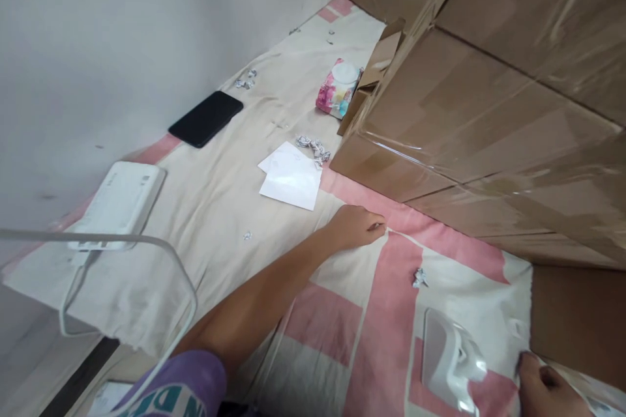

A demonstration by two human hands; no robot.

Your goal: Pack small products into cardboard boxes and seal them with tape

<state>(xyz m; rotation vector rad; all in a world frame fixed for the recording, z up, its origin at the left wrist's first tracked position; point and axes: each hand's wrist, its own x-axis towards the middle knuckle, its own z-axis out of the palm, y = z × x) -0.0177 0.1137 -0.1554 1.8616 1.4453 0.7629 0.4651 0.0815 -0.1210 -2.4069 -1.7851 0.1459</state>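
Observation:
A cream cloth with pink stripes (391,313) lies spread over the surface. My left hand (359,227) is closed near its middle, fingertips pinching the cloth beside a pink stripe. At the lower right, my right hand (548,388) is partly cut off by the frame; its curled fingers are closed at the cloth's right edge. Between the hands lie a clear moulded plastic piece (452,361) and a small crumpled scrap (419,277). White paper sheets (292,179) rest just beyond my left hand, with more crumpled scraps (313,148) touching them.
Tape-wrapped cardboard boxes (440,124) are stacked along the right. A floral wipes pack (338,88) leans near a cardboard flap (379,62). Along the wall at left lie a black phone (206,118) and a white power bank (120,202). Its cable (183,267) loops over my left arm.

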